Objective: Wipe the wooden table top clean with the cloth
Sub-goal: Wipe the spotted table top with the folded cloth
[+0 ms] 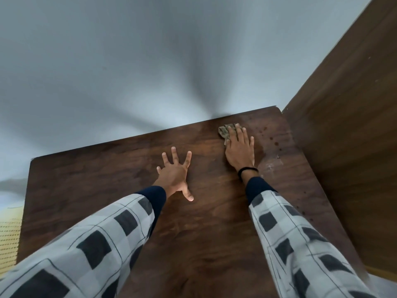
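The cloth (pixel 225 131) is being pressed flat under the outstretched right hand (pixel 239 150), not pinched, near the far right corner of the table (pixel 96 179), seemingly so that the palm's weight is being put into the wipe. The left hand (pixel 175 173) is being spread wide, holding nothing, on the table's middle, probably as a brace for the reach. Dark spots (pixel 272 139) and a pale smear (pixel 271 166) are lying along the table's right edge, so that strip is judged unwiped.
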